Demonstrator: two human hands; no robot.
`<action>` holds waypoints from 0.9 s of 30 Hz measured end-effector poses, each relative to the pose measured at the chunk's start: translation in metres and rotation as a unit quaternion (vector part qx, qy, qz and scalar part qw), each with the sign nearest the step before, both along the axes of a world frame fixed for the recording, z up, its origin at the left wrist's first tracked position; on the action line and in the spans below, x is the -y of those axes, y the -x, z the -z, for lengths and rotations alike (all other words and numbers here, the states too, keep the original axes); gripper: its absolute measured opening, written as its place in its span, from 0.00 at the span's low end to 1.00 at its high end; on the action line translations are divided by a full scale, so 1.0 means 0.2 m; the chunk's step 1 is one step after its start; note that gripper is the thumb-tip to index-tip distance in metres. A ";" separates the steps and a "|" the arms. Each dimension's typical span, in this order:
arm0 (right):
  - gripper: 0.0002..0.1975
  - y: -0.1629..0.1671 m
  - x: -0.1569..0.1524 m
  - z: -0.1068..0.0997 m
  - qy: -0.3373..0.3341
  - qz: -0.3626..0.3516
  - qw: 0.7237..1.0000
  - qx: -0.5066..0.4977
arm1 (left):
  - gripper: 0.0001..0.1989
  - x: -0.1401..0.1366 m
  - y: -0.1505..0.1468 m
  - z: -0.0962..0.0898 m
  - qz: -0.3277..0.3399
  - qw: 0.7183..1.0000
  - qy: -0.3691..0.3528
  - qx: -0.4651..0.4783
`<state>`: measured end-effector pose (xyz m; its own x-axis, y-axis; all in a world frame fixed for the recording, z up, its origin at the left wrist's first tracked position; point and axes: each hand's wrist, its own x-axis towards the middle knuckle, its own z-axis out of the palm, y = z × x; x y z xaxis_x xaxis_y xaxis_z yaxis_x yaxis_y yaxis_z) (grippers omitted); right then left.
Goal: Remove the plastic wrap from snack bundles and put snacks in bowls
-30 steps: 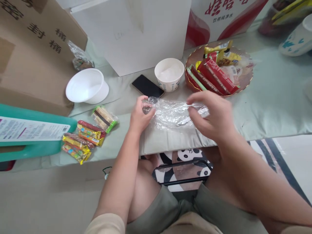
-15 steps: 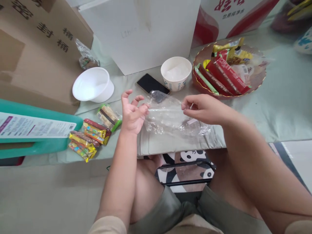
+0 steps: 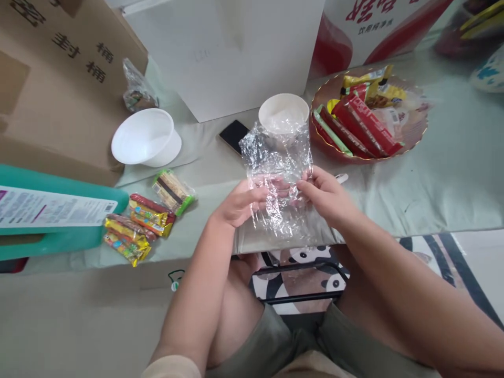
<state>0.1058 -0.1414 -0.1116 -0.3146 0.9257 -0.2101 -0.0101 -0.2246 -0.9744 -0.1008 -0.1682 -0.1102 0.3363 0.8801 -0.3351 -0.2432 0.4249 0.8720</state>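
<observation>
A crumpled clear plastic bag (image 3: 277, 157) is held up between my two hands over the table's front edge. My left hand (image 3: 246, 199) has its fingers behind the film, seen through it, and its thumb in front, so the bag lies between them. With thumb and fingertips, my right hand (image 3: 325, 194) pinches the bag's right side. The film's top covers part of a white paper bowl (image 3: 284, 107) and the right end of a black phone (image 3: 234, 135). Just behind my right hand, a small white piece (image 3: 342, 178) shows on the cloth.
A wavy-rimmed basket (image 3: 417, 137) of wrapped snacks stands right; a white plastic bowl (image 3: 147, 136) stands left. Several snack packs (image 3: 136, 228) and a green-ended biscuit pack (image 3: 173, 191) lie front left, beside a teal container (image 3: 66, 239). Cardboard (image 3: 66, 121) and white boxes (image 3: 236, 68) stand behind.
The bag has gone from spread low on the cloth to raised and bunched between my hands. My left hand has moved right and down behind the film; my right hand has turned, fingers pointing up.
</observation>
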 end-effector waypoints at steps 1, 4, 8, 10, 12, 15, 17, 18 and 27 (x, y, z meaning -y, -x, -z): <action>0.11 -0.01 0.00 0.00 -0.012 0.002 1.000 0.005 | 0.24 0.00 0.00 -0.01 -0.013 0.999 0.012 -0.028; 0.10 -0.05 0.00 -0.02 -0.042 0.012 0.999 0.027 | 0.14 -0.01 0.00 -0.03 -0.037 0.993 0.033 -0.106; 0.07 -0.06 0.00 -0.02 -0.065 -0.009 0.998 -0.005 | 0.18 -0.01 0.01 -0.04 -0.069 0.994 0.012 -0.079; 0.06 -0.06 0.00 -0.01 -0.071 -0.010 0.997 -0.023 | 0.16 -0.02 0.01 -0.03 -0.104 0.994 0.005 -0.041; 0.05 -0.06 0.01 0.01 -0.096 0.010 0.995 -0.031 | 0.12 -0.03 0.01 -0.03 -0.130 0.991 0.002 -0.017; 0.08 -0.08 0.01 0.02 -0.156 0.038 0.987 -0.025 | 0.06 -0.04 0.00 -0.02 -0.135 0.991 -0.003 -0.003; 0.09 -0.10 0.00 0.02 -0.178 0.058 0.982 -0.011 | 0.06 -0.04 0.00 -0.02 -0.120 0.993 -0.007 -0.006; 0.09 -0.11 0.00 0.02 -0.182 0.073 0.981 -0.001 | 0.05 -0.05 -0.01 -0.02 -0.108 0.994 -0.007 -0.012; 0.07 -0.10 0.00 0.03 -0.073 0.122 0.990 -0.008 | 0.16 -0.06 0.00 0.06 -0.139 0.976 -0.079 -0.147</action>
